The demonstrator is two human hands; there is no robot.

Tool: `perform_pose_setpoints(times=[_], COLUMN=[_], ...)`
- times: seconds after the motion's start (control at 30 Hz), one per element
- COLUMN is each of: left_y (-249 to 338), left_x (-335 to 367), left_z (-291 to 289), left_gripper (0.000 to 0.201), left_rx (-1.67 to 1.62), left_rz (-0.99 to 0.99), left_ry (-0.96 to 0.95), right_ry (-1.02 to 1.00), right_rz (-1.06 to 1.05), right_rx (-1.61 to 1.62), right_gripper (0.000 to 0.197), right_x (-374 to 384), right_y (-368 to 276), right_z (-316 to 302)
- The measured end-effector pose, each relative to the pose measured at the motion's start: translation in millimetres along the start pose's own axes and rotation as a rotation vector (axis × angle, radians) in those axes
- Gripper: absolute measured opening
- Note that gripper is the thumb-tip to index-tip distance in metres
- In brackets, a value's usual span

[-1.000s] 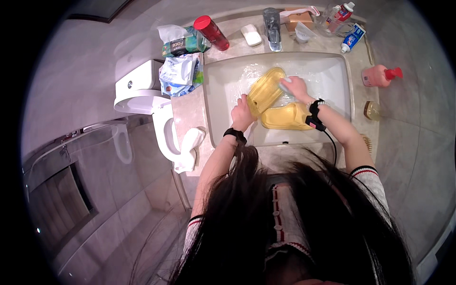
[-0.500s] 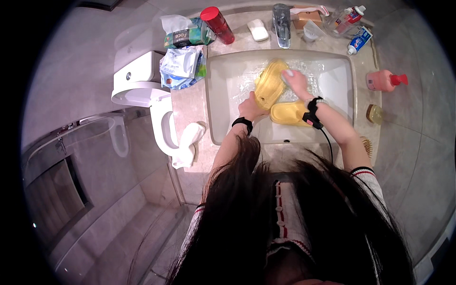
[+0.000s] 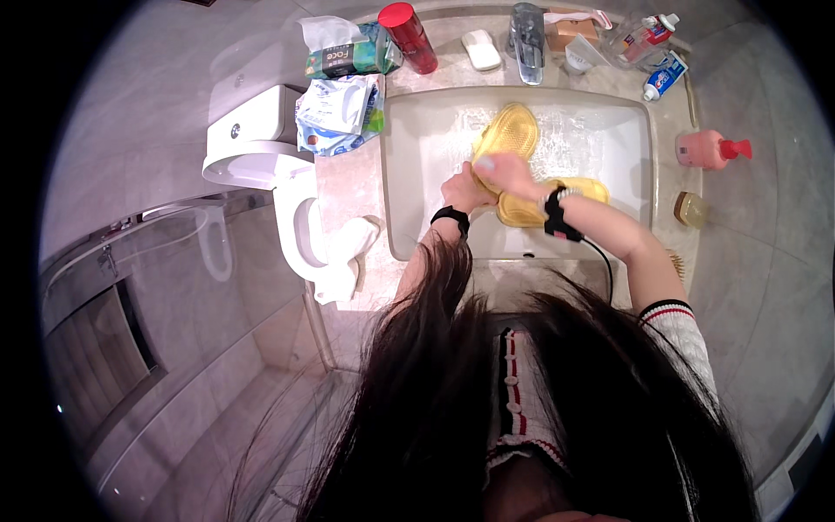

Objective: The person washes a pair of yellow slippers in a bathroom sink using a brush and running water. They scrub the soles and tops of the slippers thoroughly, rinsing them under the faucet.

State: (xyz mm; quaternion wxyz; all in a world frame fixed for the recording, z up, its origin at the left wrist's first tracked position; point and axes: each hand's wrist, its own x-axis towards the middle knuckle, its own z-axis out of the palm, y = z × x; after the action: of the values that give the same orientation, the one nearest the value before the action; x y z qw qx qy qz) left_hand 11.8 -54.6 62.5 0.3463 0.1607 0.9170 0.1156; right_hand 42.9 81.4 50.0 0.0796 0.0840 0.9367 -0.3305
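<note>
A yellow slipper [image 3: 509,137] lies sole up in the white sink [image 3: 409,157], tilted toward the faucet. My left hand [image 3: 459,190] grips its near end. My right hand [image 3: 507,174] presses a small white scrubbing piece [image 3: 484,163] against the slipper's near part. A second yellow slipper [image 3: 584,193] lies in the basin under my right wrist, which wears a black band with a cable. Water covers the sink bottom.
On the counter stand a chrome faucet [image 3: 527,33], a white soap bar [image 3: 481,50], a red can [image 3: 411,36], a tissue pack [image 3: 341,52], toothpaste tubes [image 3: 661,76] and a pink pump bottle [image 3: 709,150]. A white toilet [image 3: 270,174] sits to the left. My long dark hair hangs low.
My right hand has slid from the slipper's far edge back toward its near end. The upturned slipper has shifted up toward the faucet, and my left hand followed it.
</note>
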Motion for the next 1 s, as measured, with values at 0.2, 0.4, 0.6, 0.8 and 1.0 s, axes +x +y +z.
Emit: perform_pose_setpoints(times=[0.2, 0.4, 0.6, 0.8, 1.0], left_y=[3.3, -5.4, 4.3, 8.1, -0.8], left_x=[1.0, 6.2, 7.1, 3.4, -2.7], left_z=[-0.5, 6.7, -2.5, -3.0, -15.9], left_gripper=[0.093, 0.094, 0.091, 0.091, 0.092], left_rx=[-0.014, -0.007, 0.052, 0.051, 0.061], left_rz=[-0.007, -0.011, -0.016, -0.022, 0.035], left_ry=[-0.005, -0.016, -0.03, -0.012, -0.047], right_ry=[-0.05, -0.174, -0.102, -0.131, -0.134], right_rz=[0.068, -0.096, -0.208, -0.086, -0.107], right_rx=[0.078, 0.004, 0.016, -0.005, 0.074], right_gripper=[0.043, 0.038, 0.04, 0.041, 0.04], right_x=[15.3, -6.0, -28.8, -2.5, -23.2], right_y=[11.0, -0.5, -1.3, 12.7, 6.1], right_z=[-37.0, -35.4, -14.8, -44.5, -52.9])
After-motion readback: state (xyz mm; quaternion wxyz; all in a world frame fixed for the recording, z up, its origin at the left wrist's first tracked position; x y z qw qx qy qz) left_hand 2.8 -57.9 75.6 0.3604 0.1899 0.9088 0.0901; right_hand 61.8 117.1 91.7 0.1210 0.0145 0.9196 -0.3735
